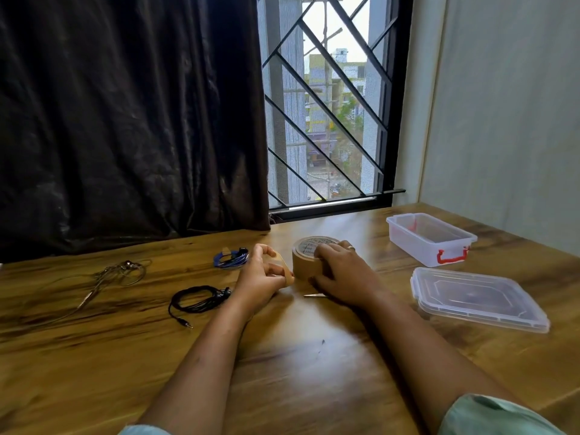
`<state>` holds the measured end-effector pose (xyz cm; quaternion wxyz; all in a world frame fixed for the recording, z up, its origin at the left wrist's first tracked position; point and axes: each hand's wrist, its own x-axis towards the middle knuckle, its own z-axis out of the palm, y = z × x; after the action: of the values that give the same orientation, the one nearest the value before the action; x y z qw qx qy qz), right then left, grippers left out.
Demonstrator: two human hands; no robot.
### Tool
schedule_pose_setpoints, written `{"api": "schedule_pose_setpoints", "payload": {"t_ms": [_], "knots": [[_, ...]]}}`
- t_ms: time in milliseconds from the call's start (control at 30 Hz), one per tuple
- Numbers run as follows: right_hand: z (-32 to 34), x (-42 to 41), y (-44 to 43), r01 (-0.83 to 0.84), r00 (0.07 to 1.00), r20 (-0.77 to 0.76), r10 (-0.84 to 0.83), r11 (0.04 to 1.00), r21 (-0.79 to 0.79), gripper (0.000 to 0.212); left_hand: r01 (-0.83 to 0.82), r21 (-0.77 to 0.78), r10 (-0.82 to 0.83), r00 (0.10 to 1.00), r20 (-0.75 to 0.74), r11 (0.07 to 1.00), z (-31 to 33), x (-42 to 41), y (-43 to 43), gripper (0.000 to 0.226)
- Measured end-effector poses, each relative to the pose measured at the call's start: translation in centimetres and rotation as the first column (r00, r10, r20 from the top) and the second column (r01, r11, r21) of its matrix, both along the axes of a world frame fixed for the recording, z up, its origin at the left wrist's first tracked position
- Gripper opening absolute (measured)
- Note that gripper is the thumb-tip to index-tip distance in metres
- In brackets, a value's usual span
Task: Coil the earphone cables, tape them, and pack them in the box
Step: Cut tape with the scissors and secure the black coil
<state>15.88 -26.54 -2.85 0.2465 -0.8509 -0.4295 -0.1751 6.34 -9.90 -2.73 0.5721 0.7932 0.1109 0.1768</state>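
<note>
Tape-cutting step, seen from the head. Nearest on the table (298, 356), left of the left fingers (276, 272), lie the black earphones (201, 298), coiled but untaped. The scissors (314, 295) show only a tip beneath the right palm. The lid (477, 298) lies well right of the right fingers (326, 250).

The left hand (262, 277) has its fingers curled, pinching a short tape strip (284, 265). The right hand (342, 273) curls its fingers over the tape roll (303, 262) and holds it down.

Beyond the left fingers sit the blue earphones (230, 258), coiled and apparently already taped. Further left lie the grey earphones (120, 271), uncoiled. Beyond the right fingers, well apart, stands the open box (405, 243).

Judgement: keep the strip taut and off the table, and anchor the roll firmly. Cut close to the roll, leaving just enough strip to wrap the black coil without it folding onto itself.
</note>
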Motion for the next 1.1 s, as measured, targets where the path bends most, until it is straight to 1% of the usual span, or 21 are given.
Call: {"api": "schedule_pose_setpoints", "payload": {"t_ms": [133,267,400,800,900,967,1000,1067,1100], "knots": [[-0.15,0.08,0.14,0.008,1.0,0.023,-0.007,0.999,-0.038,0.033,-0.02,0.024,0.02,1.0,0.008,1.0,-0.14,-0.01,0.07,0.046],[-0.02,0.28,-0.07,-0.038,0.999,0.009,0.039,0.999,-0.028,0.03,-0.022,0.026,0.022,1.0,0.007,0.999,-0.08,0.05,-0.01,0.046],[0.14,0.09,-0.06,-0.043,0.999,-0.011,0.043,0.999,-0.024,0.028,-0.027,0.04,0.027,1.0,0.006,0.999,-0.04,0.06,-0.07,0.047],[0.65,-0.47,0.03,-0.062,0.997,0.046,0.068,0.99,-0.123,0.034,-0.037,0.062,0.037,0.999,-0.002,0.997,-0.21,0.17,-0.01,0.049],[0.56,-0.4,0.05,-0.075,0.996,0.035,0.08,0.991,-0.108,0.033,-0.067,0.097,0.063,0.997,0.036,0.993,-0.12,0.09,-0.3,0.051],[0.35,-0.29,0.13,-0.084,0.996,0.033,0.088,0.991,-0.103,0.035,-0.105,0.163,0.095,0.993,0.065,0.981,-0.04,0.04,-0.56,0.058],[0.23,-0.25,0.22,-0.09,0.996,0.017,0.092,0.991,-0.1,0.037,-0.109,0.171,0.097,0.992,0.08,0.979,-0.04,0.04,-0.62,0.062],[0.11,-0.22,0.28,-0.106,0.994,-0.041,0.105,0.994,-0.038,0.037,-0.082,0.137,0.068,0.993,0.101,0.987,-0.08,0.06,-0.68,0.071],[0.18,-0.26,0.25,-0.111,0.99,-0.082,0.112,0.994,0.02,0.033,-0.071,0.128,0.056,0.992,0.114,0.989,-0.08,0.05,-0.72,0.074]]}}
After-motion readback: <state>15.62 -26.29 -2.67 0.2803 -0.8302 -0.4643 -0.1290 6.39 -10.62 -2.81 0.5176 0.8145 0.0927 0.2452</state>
